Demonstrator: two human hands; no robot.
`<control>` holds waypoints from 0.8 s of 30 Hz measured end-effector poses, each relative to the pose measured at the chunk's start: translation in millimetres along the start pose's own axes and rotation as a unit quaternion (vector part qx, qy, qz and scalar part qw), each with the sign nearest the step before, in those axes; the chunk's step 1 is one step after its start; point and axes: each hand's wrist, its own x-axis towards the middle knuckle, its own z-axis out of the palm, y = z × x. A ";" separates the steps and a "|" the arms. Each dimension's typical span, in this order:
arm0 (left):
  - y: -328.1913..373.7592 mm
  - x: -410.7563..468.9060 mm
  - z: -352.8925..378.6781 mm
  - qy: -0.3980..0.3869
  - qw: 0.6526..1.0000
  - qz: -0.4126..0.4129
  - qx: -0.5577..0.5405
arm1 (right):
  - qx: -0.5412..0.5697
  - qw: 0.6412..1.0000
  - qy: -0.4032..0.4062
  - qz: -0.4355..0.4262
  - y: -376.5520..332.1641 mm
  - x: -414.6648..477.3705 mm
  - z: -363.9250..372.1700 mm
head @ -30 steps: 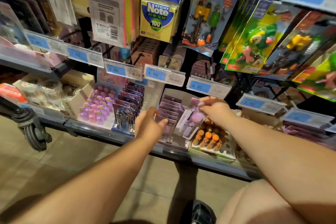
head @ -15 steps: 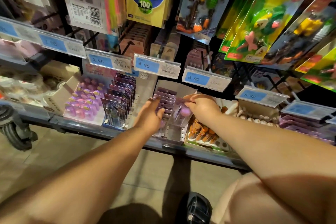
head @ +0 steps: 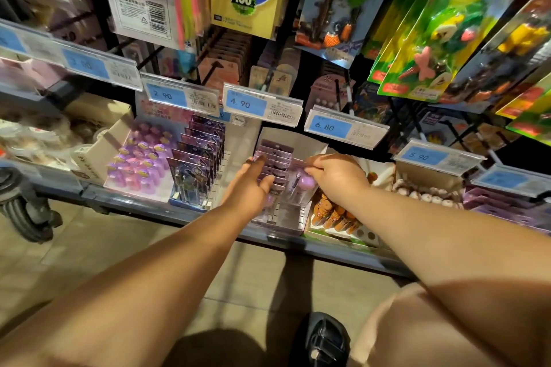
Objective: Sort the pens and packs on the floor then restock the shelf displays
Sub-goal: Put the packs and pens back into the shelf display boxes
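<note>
**Both hands at the purple pack box**

On my feed the right hand (head: 338, 177) pinches the top edge of a purple pen pack (head: 299, 186), fingers curled tight on it. The pack sits inside the white display box (head: 301, 138), at the hand's 9 o'clock. The left hand (head: 249, 188) is at 9 o'clock of that pack, fingers straight and loosely spread, tips touching the row of purple packs (head: 272, 158) filed in the box. The box stands on the shelf (head: 328, 247), with the 4.90 price tag (head: 262, 104) at its 11 o'clock and a tray of orange pieces (head: 334, 214) at its 4 o'clock.
</note>
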 end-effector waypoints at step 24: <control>-2.9 1.8 -4.1 -0.012 1.000 -0.010 0.007 | -0.005 1.000 0.004 0.004 5.2 1.6 -3.0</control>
